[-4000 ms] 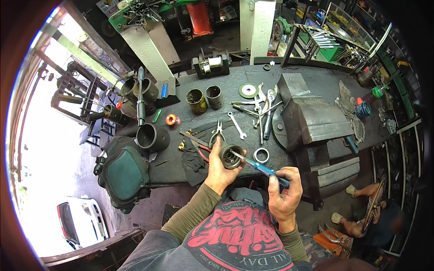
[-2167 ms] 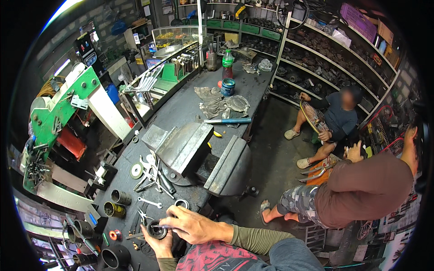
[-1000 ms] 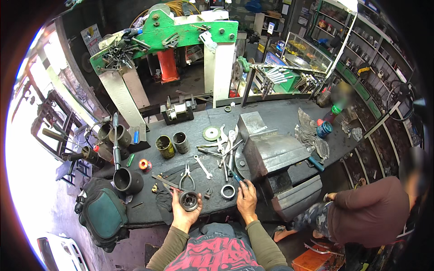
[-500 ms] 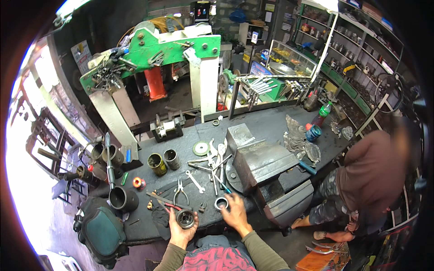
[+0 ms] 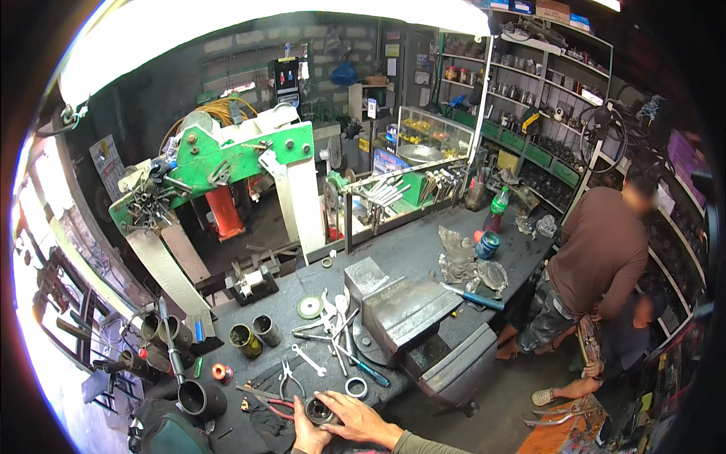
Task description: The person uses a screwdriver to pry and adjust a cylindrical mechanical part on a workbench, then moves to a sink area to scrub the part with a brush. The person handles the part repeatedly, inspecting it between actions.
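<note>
A round, dark metal part with a hollow, ribbed inside sits in my left hand, whose thumb and fingers close round its side. From the right, my right hand lies over the same part, its fingers against the rim. Just beyond the right fingers a shiny metal ring rests on the dark bench. Left of the hands are pliers with spread handles and a red-handled tool, partly on a black cloth.
Right of my hands stands a large bench vise. An open-end wrench, a cutting disc and several tools lie beyond. Metal cylinders stand at the left. Two people are at the right, one in a brown shirt.
My right hand has left the metal ring on the bench and come over to the round part in my left hand. The view has tilted up and shifted right.
</note>
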The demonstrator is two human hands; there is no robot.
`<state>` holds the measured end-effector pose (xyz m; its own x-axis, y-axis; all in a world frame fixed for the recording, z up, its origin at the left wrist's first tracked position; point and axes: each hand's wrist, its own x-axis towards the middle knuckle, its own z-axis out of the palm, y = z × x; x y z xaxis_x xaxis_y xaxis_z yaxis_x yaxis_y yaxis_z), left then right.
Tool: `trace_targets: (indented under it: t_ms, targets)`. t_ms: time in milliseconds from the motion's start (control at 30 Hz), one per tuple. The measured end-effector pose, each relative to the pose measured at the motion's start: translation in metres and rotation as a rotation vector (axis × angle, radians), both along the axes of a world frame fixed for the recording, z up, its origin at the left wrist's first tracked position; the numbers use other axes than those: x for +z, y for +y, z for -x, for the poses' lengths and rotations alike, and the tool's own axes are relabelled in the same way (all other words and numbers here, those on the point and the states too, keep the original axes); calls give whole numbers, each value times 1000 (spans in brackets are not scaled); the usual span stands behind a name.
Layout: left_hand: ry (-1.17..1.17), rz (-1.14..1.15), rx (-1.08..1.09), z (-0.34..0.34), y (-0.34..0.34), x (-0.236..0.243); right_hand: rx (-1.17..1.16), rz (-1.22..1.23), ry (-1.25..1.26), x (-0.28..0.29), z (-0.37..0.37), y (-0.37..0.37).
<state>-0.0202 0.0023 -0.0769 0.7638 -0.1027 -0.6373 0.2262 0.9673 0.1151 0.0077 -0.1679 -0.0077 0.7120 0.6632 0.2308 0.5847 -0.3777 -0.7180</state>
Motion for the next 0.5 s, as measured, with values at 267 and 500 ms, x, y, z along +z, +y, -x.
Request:
trace_targets:
  t_ms: [267,500]
  targets:
    - [-109,-97,-62,-7,-15,-2,-113,132,-21,-3,-5,-1]
    - [-49,-46,-49,-4,-12,12,-91,239,-50,-3,-18,14]
